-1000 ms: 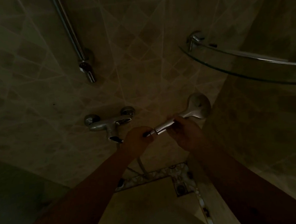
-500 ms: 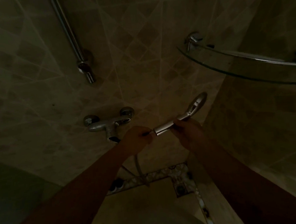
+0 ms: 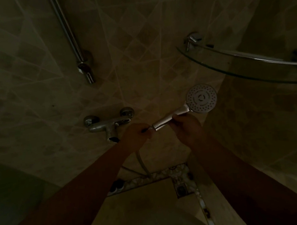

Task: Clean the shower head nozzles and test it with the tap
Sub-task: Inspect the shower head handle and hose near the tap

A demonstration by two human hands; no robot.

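Observation:
The chrome shower head (image 3: 201, 98) is held up in front of the tiled wall, its round white nozzle face turned toward me. My right hand (image 3: 185, 127) is closed around the chrome handle just below the head. My left hand (image 3: 137, 135) grips the hose end where it meets the bottom of the handle. The hose (image 3: 142, 162) hangs down from under my left hand. The chrome tap (image 3: 110, 125) is mounted on the wall just left of my left hand, untouched.
A chrome riser rail (image 3: 68, 35) runs down the wall at upper left. A curved glass corner shelf (image 3: 243, 67) juts out at upper right, above the shower head. The floor drain (image 3: 181, 189) sits in the patterned tile border below. The room is dim.
The shower head has rotated in my hands: first its chrome back showed, then its edge, and now the white nozzle face points at me. Both hands stayed in place.

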